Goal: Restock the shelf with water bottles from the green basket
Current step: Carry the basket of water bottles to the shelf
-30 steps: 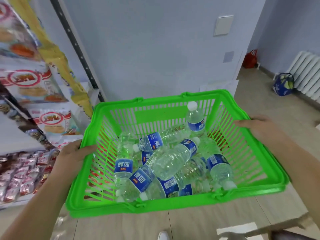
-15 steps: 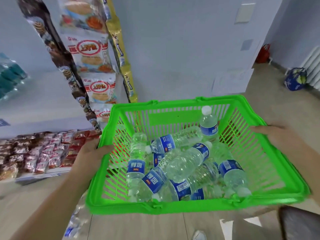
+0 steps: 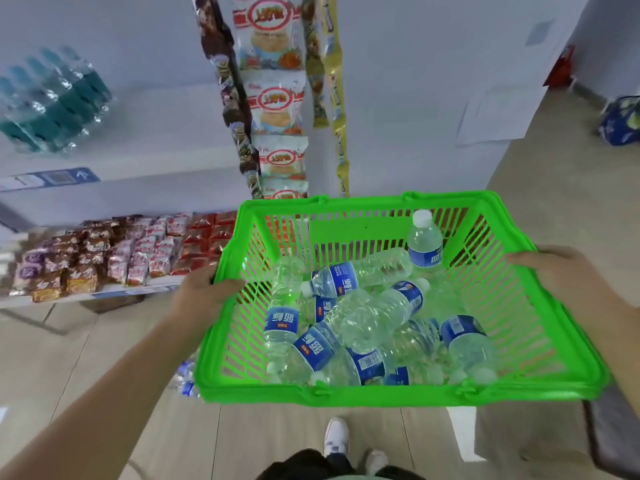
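Observation:
I carry a green plastic basket point(image 3: 374, 393) in front of me above the floor. My left hand point(image 3: 204, 296) grips its left rim and my right hand point(image 3: 561, 275) grips its right rim. Several clear water bottles with blue labels point(image 3: 377, 317) lie jumbled inside; one bottle point(image 3: 424, 242) stands upright at the far right corner. A white shelf point(image 3: 114, 199) stands at the left, with a blurred pack of blue-capped bottles point(image 3: 52, 98) on its upper level.
Snack packets point(image 3: 104, 254) fill the lower shelf at left. Strips of hanging snack bags point(image 3: 273, 98) dangle by the shelf end, just beyond the basket. A few bottles point(image 3: 185, 379) lie on the floor under the basket's left corner. A blue bag point(image 3: 620, 121) sits far right.
My view has swung left, bringing the shelf, its snack packets and the bottle pack into sight. The basket stays held in both hands, now nearer the shelf end.

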